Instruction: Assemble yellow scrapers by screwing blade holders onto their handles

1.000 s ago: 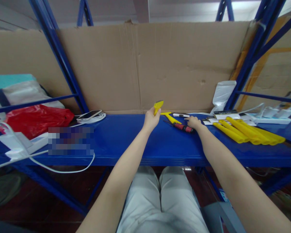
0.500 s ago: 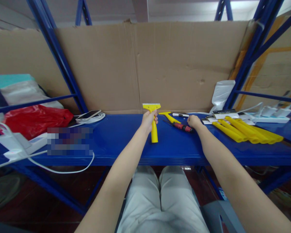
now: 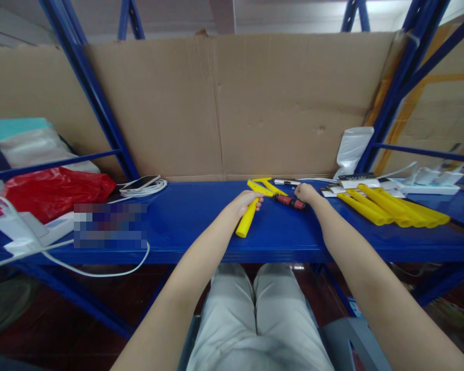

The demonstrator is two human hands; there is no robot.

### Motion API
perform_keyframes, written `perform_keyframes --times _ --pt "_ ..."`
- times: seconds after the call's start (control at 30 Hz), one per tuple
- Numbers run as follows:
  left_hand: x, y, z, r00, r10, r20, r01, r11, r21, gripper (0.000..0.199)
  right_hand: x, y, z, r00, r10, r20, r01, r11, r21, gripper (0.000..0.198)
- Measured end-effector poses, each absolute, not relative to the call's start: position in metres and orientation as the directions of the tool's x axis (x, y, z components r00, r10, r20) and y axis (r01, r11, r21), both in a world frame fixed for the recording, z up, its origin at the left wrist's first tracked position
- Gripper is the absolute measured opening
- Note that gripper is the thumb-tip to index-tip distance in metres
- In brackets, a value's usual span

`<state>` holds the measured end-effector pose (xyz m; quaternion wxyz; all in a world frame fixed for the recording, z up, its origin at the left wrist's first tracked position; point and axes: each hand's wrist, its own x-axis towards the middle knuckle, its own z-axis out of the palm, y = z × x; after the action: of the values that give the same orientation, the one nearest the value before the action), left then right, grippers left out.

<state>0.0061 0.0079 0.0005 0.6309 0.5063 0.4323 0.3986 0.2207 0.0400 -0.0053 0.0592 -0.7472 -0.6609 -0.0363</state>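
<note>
My left hand (image 3: 247,202) is wrapped round the handle of a yellow scraper (image 3: 246,222), whose wide head tilts toward the back right. Behind it a second yellow scraper head (image 3: 275,188) lies on the blue shelf top, partly overlapped in view. A red and black screwdriver (image 3: 291,201) rests between my hands, its shaft partly covered by the first scraper's head. Beside the screwdriver's end, my right hand (image 3: 304,192) is closed near the shelf top; whatever its fingers hold is hidden. A small white and dark flat piece (image 3: 287,182) lies just behind.
Several yellow tubular handles (image 3: 394,207) lie at the right, before a white power strip (image 3: 429,188). A silvery bag (image 3: 352,150) leans on the right post. At left are a phone (image 3: 144,182) on coiled white cable and a red bag (image 3: 58,191). Cardboard (image 3: 170,108) stands behind.
My left hand has turned the scraper from upright to slanted, its head now lower and nearer the screwdriver. My right hand has shifted slightly left and remains closed.
</note>
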Motion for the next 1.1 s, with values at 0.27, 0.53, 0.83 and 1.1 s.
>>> perform_keyframes --times 0.27,0.53,0.83,1.1 --pt "0.005 0.008 0.001 0.340 0.930 -0.139 -0.067 0.171 0.983 0.012 0.220 0.037 -0.003 0.070 0.986 0.148 0.998 -0.069 -0.007 0.027" --pt "0.006 0.003 0.004 0.308 0.942 -0.131 -0.097 0.168 0.981 0.012 0.219 0.039 -0.001 0.069 0.968 0.240 0.979 -0.020 -0.204 0.023" --pt "0.005 0.006 0.002 0.308 0.943 -0.125 -0.073 0.154 0.985 0.013 0.177 0.021 0.012 -0.078 0.949 0.306 0.453 0.307 -0.837 0.015" --pt "0.007 0.008 -0.001 0.320 0.936 -0.146 -0.082 0.181 0.980 0.005 0.160 0.010 0.014 -0.073 0.975 0.211 0.358 0.223 -0.907 0.021"
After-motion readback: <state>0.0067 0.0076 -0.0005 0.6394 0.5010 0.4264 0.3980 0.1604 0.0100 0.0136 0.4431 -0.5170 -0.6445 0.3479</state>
